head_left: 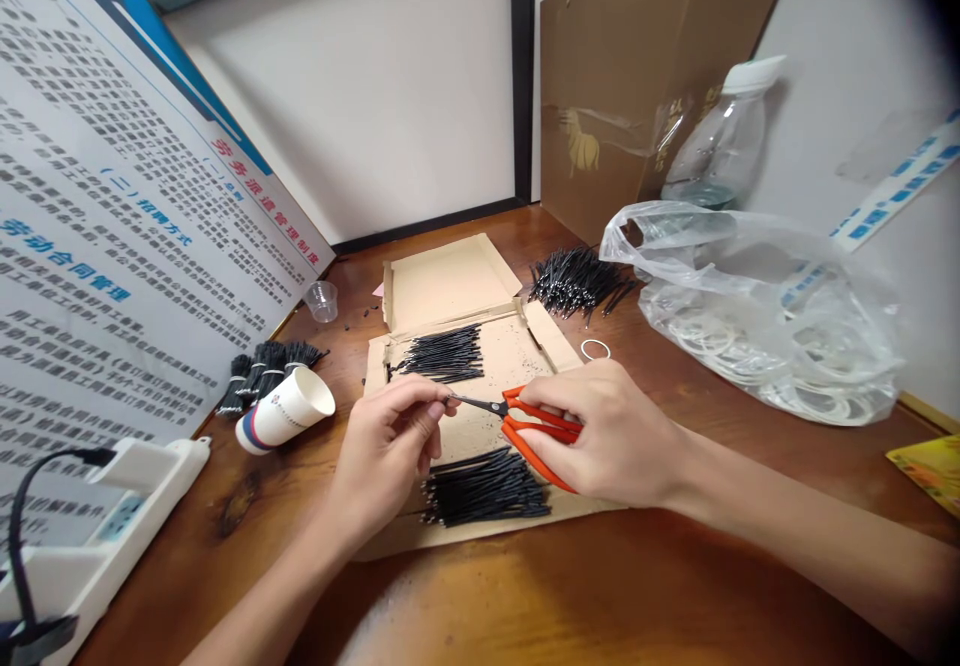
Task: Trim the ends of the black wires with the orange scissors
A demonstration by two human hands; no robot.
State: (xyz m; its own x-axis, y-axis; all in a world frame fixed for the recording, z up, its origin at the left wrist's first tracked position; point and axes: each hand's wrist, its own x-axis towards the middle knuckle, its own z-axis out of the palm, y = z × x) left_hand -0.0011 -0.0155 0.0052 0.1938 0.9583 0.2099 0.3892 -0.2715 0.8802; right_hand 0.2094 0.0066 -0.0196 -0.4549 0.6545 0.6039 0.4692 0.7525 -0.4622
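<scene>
The left hand (394, 436) had its thumb and finger pinched together on a small piece. It was too tiny to tell for sure, but it was maybe the end of a black wire. The right hand (619, 436) was wrapped around the orange handles of the scissors (495, 407), and the blades pointed at the left fingertips. The blades looked nearly together, but I could not tell if they bit on anything.

The small piece was up over the card (480, 431), between 2 rows of black wires. The near row (487, 486) lay flat by the card's front edge, and the far row (442, 353) lay behind the left hand. Some dark bits (366, 312) were on the table (600, 576) by the card.

The work looked partway along. Some bundles (270, 366) by the cup (289, 408) had white bands on them, so I guessed those were done. The 2 rows had no bands around them. A big loose heap (574, 281) sat past the card, so plenty seemed left. I could not tell which row was finished. 1 white ring (596, 341) lay near the right hand.
</scene>
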